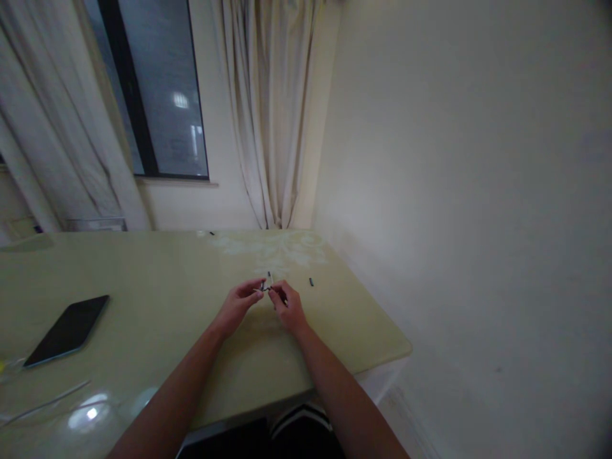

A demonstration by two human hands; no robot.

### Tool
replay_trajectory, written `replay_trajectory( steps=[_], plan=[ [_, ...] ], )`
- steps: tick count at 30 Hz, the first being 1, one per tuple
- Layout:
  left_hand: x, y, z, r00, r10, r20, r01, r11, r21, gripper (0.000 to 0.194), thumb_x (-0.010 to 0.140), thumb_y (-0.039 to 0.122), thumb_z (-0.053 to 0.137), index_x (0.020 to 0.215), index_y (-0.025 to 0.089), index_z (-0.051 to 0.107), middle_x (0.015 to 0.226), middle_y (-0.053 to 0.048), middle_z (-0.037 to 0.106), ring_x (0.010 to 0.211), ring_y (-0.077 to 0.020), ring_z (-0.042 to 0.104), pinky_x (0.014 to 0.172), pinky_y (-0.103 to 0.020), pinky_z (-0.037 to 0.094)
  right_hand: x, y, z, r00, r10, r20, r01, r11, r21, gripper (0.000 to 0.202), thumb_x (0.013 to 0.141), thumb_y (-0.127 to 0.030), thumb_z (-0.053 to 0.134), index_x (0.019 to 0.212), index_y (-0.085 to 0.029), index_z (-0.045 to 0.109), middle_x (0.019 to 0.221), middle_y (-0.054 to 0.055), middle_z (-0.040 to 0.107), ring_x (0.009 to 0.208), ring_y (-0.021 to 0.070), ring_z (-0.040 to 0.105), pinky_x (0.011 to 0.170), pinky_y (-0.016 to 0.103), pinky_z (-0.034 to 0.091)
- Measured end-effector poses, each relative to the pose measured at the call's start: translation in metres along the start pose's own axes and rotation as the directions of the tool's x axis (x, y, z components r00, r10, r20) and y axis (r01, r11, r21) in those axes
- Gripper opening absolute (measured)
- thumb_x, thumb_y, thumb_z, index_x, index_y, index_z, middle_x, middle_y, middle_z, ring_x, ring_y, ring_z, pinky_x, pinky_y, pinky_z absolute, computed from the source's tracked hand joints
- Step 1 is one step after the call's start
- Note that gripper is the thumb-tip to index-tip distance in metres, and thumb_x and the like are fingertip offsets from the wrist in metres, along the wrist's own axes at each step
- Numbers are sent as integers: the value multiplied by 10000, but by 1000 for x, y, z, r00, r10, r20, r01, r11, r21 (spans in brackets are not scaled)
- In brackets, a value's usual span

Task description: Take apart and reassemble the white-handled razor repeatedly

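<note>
My left hand point(239, 305) and my right hand point(289, 307) meet above the table, both with fingers pinched. Between their fingertips is a small, thin black-and-white piece point(266, 289), held from both sides. Its kind is too small to make out. Just beyond the fingers lies a small dark piece point(269, 274), with a thin white bit close to it. Another small dark strip point(311, 282) rests on the table to the right of my right hand.
A dark tablet point(69, 331) lies on the pale table point(162, 274) at the left. Nearer me is a white cable point(52, 401). A tiny dark object point(211, 233) sits by the far edge. The wall point(459, 223) borders the table's right side, and curtains point(270, 115) hang behind.
</note>
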State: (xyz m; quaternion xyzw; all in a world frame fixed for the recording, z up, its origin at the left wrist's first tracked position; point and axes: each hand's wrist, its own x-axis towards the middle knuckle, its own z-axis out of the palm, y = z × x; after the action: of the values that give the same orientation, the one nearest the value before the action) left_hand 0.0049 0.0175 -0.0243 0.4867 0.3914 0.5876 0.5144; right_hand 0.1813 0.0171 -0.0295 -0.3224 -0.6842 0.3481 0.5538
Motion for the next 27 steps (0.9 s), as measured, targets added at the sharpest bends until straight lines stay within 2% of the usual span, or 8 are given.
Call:
replay_trajectory(
  steps=[12,21,27],
  plan=[
    [-2,2,0,1000,-5,4,5,1000,4,584,565,464,977,1078,216,844,992,-81,791,859,-202,645,833,-337,504,0,2,0,1000,4,31,-5,999,38,257,977,-473,602,936,-221,622,754,-5,587,597,132,510,558,246,425],
    [-1,-2,-1,1000,1,-14,-1,1000,-8,586,572,457,977,1082,204,838,940,-71,782,829,-186,634,797,-314,487,0,-2,0,1000,13,22,-14,999,36,234,968,-446,616,934,-215,625,739,-14,566,604,132,505,572,250,399],
    [-2,1,-1,1000,-16,11,16,999,-42,605,577,450,981,1110,206,832,940,-59,774,805,-159,616,763,-281,483,0,0,0,999,-15,33,16,1000,-3,247,964,-448,617,926,-205,641,734,-20,547,641,134,472,612,253,376]
  ],
)
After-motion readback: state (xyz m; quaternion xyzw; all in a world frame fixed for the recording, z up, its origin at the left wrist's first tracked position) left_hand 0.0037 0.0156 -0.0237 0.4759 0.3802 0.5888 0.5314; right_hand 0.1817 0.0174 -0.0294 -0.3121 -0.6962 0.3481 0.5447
